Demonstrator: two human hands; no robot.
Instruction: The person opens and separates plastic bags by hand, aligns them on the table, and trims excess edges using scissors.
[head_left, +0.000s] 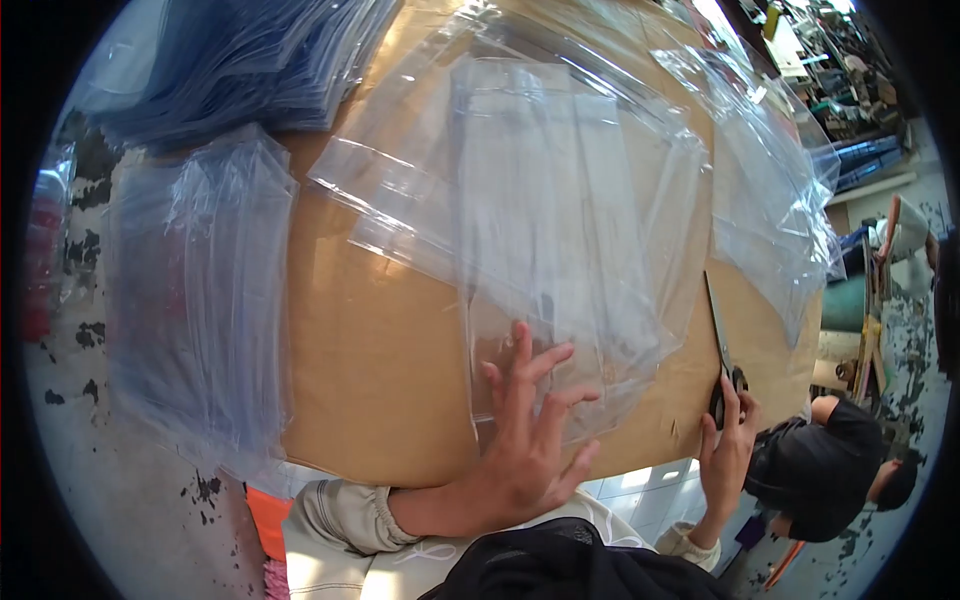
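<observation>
The left hand (525, 460), the nearer one, is spreading its fingers over the near end of the clear plastic sheets (540, 180), which are extending lengthwise away from it. Right of them, the right hand (728, 455) is touching scissors (718, 325), its grip unclear.

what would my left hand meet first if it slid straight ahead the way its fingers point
Likely the clear plastic sheets spread ahead of the left hand; its fingers already overlap them in view, though whether they touch is unclear.
</observation>
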